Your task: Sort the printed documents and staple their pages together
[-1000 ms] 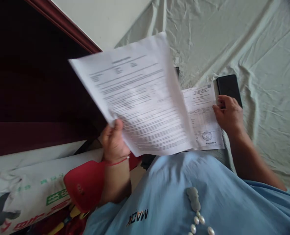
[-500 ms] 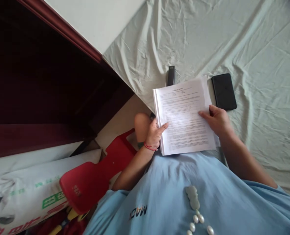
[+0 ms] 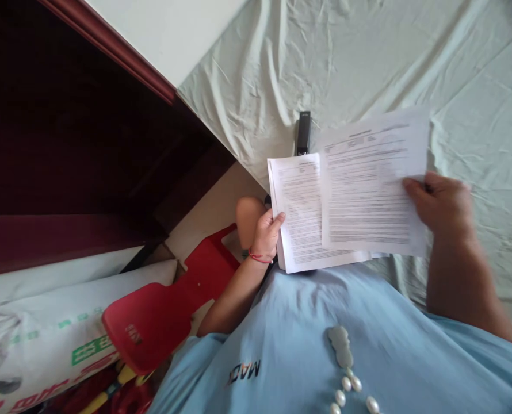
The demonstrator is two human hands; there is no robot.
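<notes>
A stack of printed papers (image 3: 301, 218) rests against my lap, and my left hand (image 3: 268, 233) grips its left edge with the thumb on top. My right hand (image 3: 443, 201) pinches the right edge of a single printed sheet (image 3: 368, 190), thumb on the printed side. That sheet is slightly blurred and overlaps the right part of the stack. Just beyond the stack's top edge lies a black stapler-like object (image 3: 303, 132) on the pale green cloth (image 3: 351, 57).
A red plastic stool (image 3: 152, 325) stands at the lower left beside white printed sacks (image 3: 44, 322). Dark wooden furniture (image 3: 66, 144) fills the left side. A yellow-handled item (image 3: 104, 394) lies at the bottom left.
My right hand has moved right and slightly up with the top sheet, uncovering another printed page. The sheet now hides the black phone-like object. My left hand still holds the stack.
</notes>
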